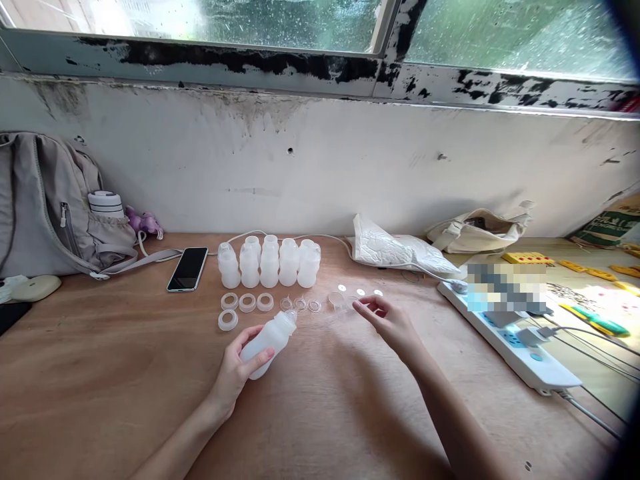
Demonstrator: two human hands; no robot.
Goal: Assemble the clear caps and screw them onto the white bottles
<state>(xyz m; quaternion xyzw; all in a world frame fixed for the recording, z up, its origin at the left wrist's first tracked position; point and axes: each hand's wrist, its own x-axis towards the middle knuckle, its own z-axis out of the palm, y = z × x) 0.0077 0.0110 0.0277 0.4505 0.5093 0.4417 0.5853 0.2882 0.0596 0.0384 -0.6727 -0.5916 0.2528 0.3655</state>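
My left hand (243,363) is wrapped round a translucent white baby bottle (269,345), tilted with its collar and clear nipple toward the upper right. My right hand (387,320) has thumb and fingers pinched at the edge of a clear plastic cap, hard to make out against the wood. Just left of those fingertips sits another clear cap (337,301). Several small white discs lie behind it, one white disc (341,288) among them. Clear nipples (314,306) stand in a row beyond the held bottle. Several white screw rings (247,303) lie to their left.
Several baby bottles (269,263) stand grouped behind the rings. A phone (187,269) and a grey backpack (45,200) are on the left. A white plastic package (395,247), a cream pouch (480,230) and a power strip (510,340) with cables occupy the right.
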